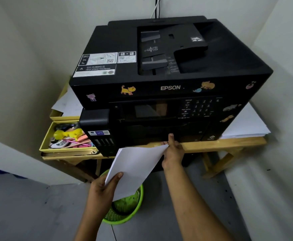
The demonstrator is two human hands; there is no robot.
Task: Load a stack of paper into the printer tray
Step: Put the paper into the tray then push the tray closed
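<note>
- Paper stack (133, 169) pinched in left hand (102, 190), thumb on top.
- Right hand (172, 150) fingers curled at printer tray (159, 134) front, apparently shut.
- Next, likely: pulling tray open.

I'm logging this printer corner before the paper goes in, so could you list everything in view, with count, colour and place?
printer: one, black, on the wooden table, animal stickers on its front
wooden table: one, pale wood, in the corner of the room
stack of paper: one, white, held in front of the printer's lower edge
loose paper sheets: one pile, white, on the table right of the printer
yellow tray: one, left of the printer, holding pens and small items
basket: one, green, on the floor under the held paper
cables: two at least, white and black, on the wall behind
left hand: holds the stack's near corner
right hand: holds the stack's far corner, thumb on the printer front
</note>
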